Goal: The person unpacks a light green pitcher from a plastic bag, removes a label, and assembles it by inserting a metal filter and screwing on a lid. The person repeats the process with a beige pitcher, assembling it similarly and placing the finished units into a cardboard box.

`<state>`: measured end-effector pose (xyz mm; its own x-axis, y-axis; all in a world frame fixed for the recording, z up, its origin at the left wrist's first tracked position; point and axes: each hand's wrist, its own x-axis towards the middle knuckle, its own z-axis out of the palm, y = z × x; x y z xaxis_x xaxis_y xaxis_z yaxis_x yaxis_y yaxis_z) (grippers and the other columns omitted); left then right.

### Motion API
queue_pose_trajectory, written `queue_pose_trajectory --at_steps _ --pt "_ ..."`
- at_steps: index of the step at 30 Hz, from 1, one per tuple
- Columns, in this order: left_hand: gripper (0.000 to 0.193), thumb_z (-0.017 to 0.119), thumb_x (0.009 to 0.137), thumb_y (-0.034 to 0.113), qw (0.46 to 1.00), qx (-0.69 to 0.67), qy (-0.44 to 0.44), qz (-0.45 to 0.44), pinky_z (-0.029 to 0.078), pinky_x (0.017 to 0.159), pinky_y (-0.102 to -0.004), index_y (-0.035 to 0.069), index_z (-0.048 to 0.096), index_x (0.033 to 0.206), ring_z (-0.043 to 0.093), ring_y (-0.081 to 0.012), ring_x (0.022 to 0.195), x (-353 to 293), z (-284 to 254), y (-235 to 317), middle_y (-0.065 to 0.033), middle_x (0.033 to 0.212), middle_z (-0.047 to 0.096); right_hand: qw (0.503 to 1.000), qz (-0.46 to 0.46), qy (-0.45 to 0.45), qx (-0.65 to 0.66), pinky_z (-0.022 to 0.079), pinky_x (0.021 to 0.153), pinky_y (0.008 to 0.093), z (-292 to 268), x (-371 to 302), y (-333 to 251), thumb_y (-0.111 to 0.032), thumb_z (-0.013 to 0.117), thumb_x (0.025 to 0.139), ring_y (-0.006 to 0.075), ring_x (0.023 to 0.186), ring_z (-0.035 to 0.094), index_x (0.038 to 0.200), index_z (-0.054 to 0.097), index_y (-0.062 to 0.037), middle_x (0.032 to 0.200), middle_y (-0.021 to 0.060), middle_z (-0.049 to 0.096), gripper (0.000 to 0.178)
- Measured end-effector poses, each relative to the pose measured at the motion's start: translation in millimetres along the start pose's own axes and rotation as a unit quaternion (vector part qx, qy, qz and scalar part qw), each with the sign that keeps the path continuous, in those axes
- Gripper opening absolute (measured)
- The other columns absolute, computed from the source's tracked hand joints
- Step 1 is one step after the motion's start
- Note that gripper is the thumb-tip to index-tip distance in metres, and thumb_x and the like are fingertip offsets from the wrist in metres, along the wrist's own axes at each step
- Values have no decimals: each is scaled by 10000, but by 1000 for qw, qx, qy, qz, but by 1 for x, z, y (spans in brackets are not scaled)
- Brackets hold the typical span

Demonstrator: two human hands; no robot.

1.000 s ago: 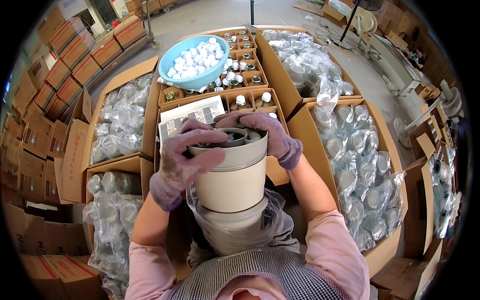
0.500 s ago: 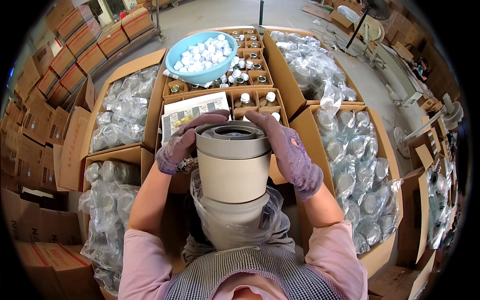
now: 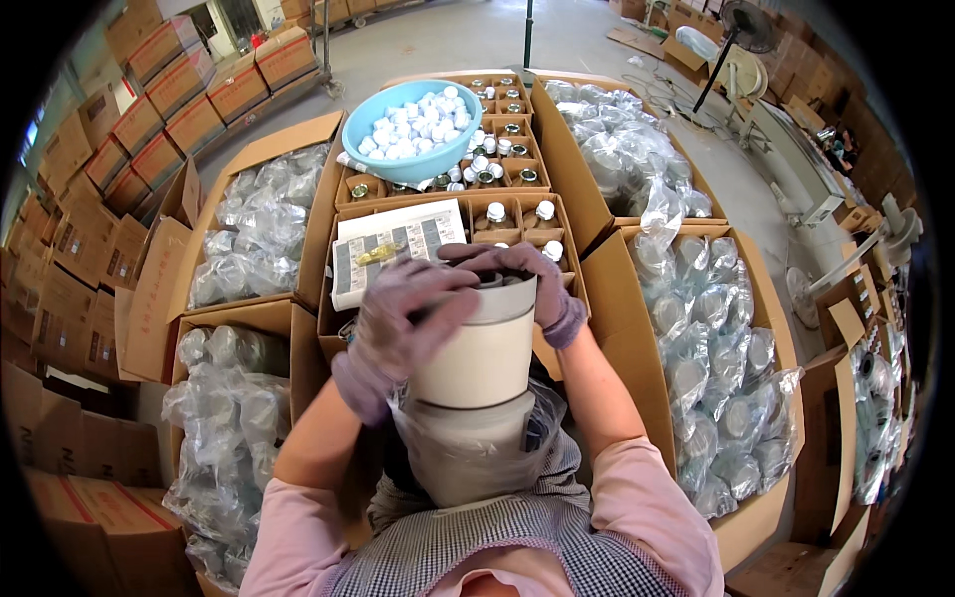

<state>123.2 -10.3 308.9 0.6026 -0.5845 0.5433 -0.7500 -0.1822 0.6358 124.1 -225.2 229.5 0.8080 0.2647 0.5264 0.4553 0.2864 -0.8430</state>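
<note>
In front of my body stands a cream cylinder [image 3: 477,363] with a grey ring at its top; dark parts show in its opening. Its lower part is wrapped in a clear plastic bag [image 3: 463,453]. My left hand [image 3: 403,323], in a mauve glove, lies across its left side near the rim, fingers stretched and slightly blurred. My right hand [image 3: 532,279], gloved alike, rests over the far right rim, its fingers extended leftward across the opening and partly covering it. Whether anything small lies under the fingers is hidden.
Ahead stand divided cartons [image 3: 507,159] of capped and uncapped bottles. A blue basin [image 3: 363,119] heaped with white caps sits on them, beside printed paper [image 3: 388,244]. Cartons of plastic-wrapped jars [image 3: 716,358] flank me on both sides. Stacked boxes [image 3: 164,104] and a fan [image 3: 746,25] stand farther off.
My left hand has swung from the cylinder's far left rim to across its near left side. My right hand has moved from its right side to over the top. The view has shifted slightly.
</note>
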Motion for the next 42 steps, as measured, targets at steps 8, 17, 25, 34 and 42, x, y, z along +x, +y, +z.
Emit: queue_pose_trajectory --at_steps 8,17,25,34,42 --pt "353 530 964 266 941 -335 -38 32 463 1014 -384 -40 695 900 649 -286 1009 -5 -2 -72 -191 1088 695 916 143 13 -375 407 1083 405 31 -3 -70 -147 440 985 324 1186 602 1251 624 20 1273 175 646 364" --pt "326 601 897 179 979 -201 2 -19 380 1118 -442 -37 693 1123 574 -302 1216 12 1 -6 -216 1214 648 952 175 172 182 451 1064 373 10 -10 -49 -325 434 1013 286 1215 604 1335 537 40 1216 206 662 497" --pt "348 507 937 170 969 -244 -16 34 461 1016 -435 -50 653 1165 580 -358 1194 14 -8 -44 -227 1251 631 992 22 107 -66 412 1095 391 9 -7 -78 -277 506 992 281 1270 561 1398 511 26 1375 168 587 506" --pt "324 554 909 317 768 -635 84 14 407 1046 -486 1 606 861 600 -337 1086 -20 40 -115 -180 928 662 925 25 -7 -378 516 957 342 59 14 -108 -182 636 906 270 1112 672 1291 624 -16 1221 162 687 419" --pt "250 681 802 101 983 -180 -28 18 491 949 -382 -51 715 998 653 -291 1015 16 -6 -8 -187 1011 700 991 -28 -13 -128 429 1064 387 -13 -6 -32 -614 479 923 316 1206 607 1148 722 -7 1194 212 689 692"
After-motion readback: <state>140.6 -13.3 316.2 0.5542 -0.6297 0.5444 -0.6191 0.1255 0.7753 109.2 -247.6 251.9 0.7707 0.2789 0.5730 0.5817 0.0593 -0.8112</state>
